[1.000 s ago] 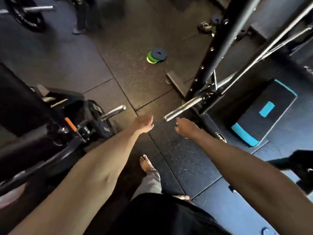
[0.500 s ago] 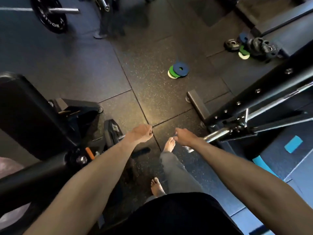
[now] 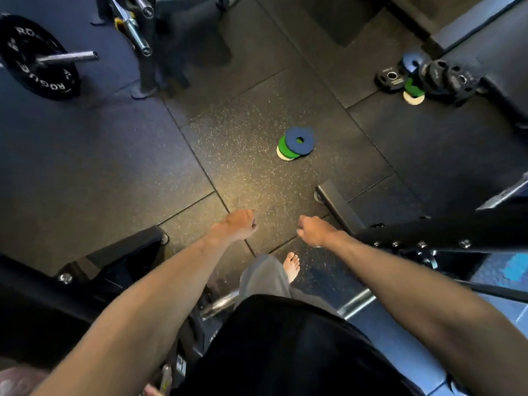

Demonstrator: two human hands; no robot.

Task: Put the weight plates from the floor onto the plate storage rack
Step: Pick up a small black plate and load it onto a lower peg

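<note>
The left hand (image 3: 235,225) is stretched out in front of the person with its fingers (image 3: 251,222) loosely curled under, and there's nothing in them. The right hand (image 3: 314,231) is just beside it, fingers (image 3: 300,227) folded in much the same slack way, also holding nothing. The two hands are apart, with a gap of bare rubber floor (image 3: 245,178) between the knuckles.

Below the right hand's fingers, a bare foot (image 3: 292,265) sticks out of a grey trouser leg (image 3: 264,278). Right beside the right wrist runs a black bolted beam (image 3: 443,234), with its flat foot (image 3: 337,205) lying just past the right fingertips.

Ahead of the fingers, well out of reach, a small stack of plates (image 3: 295,145) lies flat on the floor: blue on top, green under it, a pale one at the bottom. Farther off beyond the right hand's fingers is a pile of black plates (image 3: 440,78), with blue, green and pale discs among them. Far out past the left hand's fingers, a big black bumper plate (image 3: 37,57) sits on a bar, near a stand with chrome pegs (image 3: 137,38).
</note>
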